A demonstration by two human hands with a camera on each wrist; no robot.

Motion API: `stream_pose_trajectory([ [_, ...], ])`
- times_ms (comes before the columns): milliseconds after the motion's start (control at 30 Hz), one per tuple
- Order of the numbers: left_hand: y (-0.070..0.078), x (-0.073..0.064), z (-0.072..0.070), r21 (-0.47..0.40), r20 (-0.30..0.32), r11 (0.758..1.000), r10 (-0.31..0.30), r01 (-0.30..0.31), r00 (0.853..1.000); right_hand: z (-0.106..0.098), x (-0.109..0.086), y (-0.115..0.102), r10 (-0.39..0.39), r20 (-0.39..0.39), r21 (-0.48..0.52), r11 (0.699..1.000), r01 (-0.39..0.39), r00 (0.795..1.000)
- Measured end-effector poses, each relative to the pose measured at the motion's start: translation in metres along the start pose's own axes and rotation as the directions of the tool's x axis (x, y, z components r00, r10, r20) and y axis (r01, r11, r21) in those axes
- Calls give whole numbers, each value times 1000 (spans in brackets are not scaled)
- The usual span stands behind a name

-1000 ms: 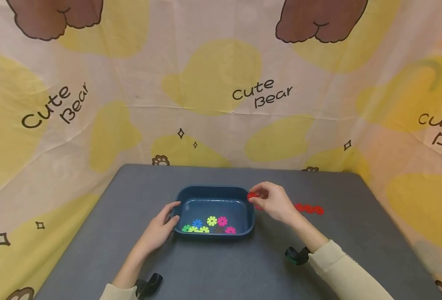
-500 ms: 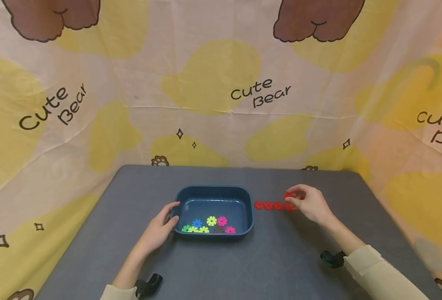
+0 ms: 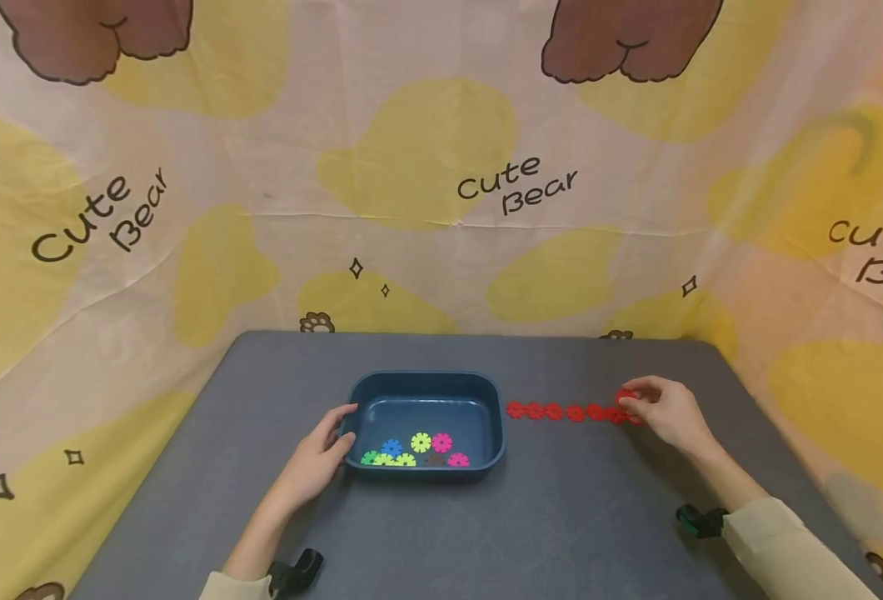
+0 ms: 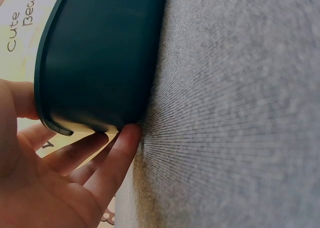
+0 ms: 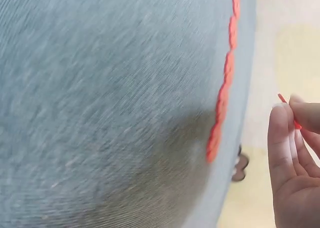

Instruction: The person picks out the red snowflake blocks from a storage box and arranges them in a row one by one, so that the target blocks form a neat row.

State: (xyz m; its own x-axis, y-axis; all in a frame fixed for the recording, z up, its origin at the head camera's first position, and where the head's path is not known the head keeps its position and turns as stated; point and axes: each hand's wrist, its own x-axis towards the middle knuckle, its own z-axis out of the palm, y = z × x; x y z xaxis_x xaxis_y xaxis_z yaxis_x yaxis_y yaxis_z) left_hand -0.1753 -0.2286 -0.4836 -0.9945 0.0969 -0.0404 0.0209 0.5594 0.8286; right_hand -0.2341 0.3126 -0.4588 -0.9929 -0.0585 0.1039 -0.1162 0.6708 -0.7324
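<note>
My left hand [image 3: 316, 458] holds the left end of a dark blue plastic tray [image 3: 426, 472]. In the left wrist view its fingers [image 4: 112, 163] lie against the tray's outer wall, close over the table. Several notched plastic discs lie inside, among them a blue disc [image 3: 391, 448], a yellow disc [image 3: 421, 442] and a pink disc [image 3: 441, 442]. My right hand [image 3: 670, 411] pinches a red notched disc [image 3: 625, 397] between thumb and fingers, above the right end of a row of red discs [image 3: 554, 412]. The right wrist view shows the pinched disc [image 5: 297, 125] edge-on, mostly covered by fingers.
The grey table [image 3: 441, 533] carries the tray near its middle, with the red row running right from the tray's side. A patterned cloth [image 3: 426, 167] hangs behind and along both sides. A black wrist strap device [image 3: 700, 522] sits at my right wrist.
My right hand has moved right with the red disc, from beside the tray's right rim to the far end of the red row, uncovering the row. The left hand has stayed on the tray.
</note>
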Motion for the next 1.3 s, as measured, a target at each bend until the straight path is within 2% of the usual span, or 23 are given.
stream_pose_trajectory([
  [67,0,0,0,-1,0,1000,1,-1,1000,-3,-1,8,6,-14,-18,1000,-6,1000],
  [333,1,-1,0,-6,1,1000,-6,6,1000,-11,-7,33,47,-7,16,999,-47,999],
  [633,0,0,-1,5,5,1000,-1,1,1000,-18,-8,55,94,34,-49,995,-92,995],
  [833,0,0,-2,-3,10,1000,-12,12,1000,-19,-8,56,83,68,-71,994,-78,994],
  [1067,-1,1,-1,4,15,1000,0,0,1000,-20,-10,53,44,69,-123,992,-35,997],
  [1300,-2,2,-3,9,15,1000,0,-1,1000,-19,-15,31,37,50,-139,990,-30,998],
])
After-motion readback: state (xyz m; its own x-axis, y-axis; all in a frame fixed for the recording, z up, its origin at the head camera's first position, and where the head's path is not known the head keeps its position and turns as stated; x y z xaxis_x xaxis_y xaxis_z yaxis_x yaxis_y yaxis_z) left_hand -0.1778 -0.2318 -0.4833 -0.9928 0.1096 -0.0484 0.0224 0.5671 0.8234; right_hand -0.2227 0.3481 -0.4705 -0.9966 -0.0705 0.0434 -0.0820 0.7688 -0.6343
